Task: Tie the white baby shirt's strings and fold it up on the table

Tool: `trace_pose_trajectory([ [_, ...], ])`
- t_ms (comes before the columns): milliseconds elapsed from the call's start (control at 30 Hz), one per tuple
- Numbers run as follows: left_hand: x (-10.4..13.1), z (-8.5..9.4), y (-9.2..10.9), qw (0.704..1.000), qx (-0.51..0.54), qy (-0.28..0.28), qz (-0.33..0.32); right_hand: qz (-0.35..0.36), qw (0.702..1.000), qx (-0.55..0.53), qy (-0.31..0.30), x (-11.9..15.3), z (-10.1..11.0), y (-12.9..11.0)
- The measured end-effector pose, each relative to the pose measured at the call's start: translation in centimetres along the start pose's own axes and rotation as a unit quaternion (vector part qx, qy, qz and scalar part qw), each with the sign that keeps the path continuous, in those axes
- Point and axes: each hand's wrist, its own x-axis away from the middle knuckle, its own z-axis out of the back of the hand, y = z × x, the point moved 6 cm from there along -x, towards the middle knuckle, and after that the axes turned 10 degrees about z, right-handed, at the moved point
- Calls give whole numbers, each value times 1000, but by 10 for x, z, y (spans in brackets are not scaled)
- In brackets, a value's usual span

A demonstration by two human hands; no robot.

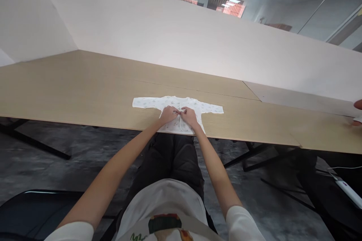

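A small white baby shirt [195, 104] with a faint print lies flat on the wooden table, its sleeves spread to both sides and its lower hem at the table's front edge. Down its middle runs a front opening. My left hand [169, 114] and my right hand [189, 116] meet at this opening, fingertips close together and pinching the shirt's front edges. Any fastener between the fingertips is too small to make out.
The long wooden table [93, 86] ends at a white partition [158, 34]. A dark chair [36, 211] stands at lower left. At the far right edge, part of another person's hand [358, 104] shows. A white power strip [349, 192] sits at lower right.
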Motion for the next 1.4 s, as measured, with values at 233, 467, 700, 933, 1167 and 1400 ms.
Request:
trace_pose_trajectory([
  [233,17,-4,13,996,62,-41,-41,-27,999,-26,20,28,1,-3],
  [467,21,-5,16,995,76,-32,-59,-42,983,-157,85,36,14,10],
  [700,20,-4,10,984,170,-24,-42,-44,975,-182,117,38,15,11],
  [933,22,-4,7,965,256,-49,-27,-27,970,-214,113,38,13,10],
  [1167,20,-3,6,959,275,-56,-28,-28,970,-225,90,38,9,10],
  [1400,22,-1,6,953,296,-57,-30,1,976,-203,78,37,9,3],
])
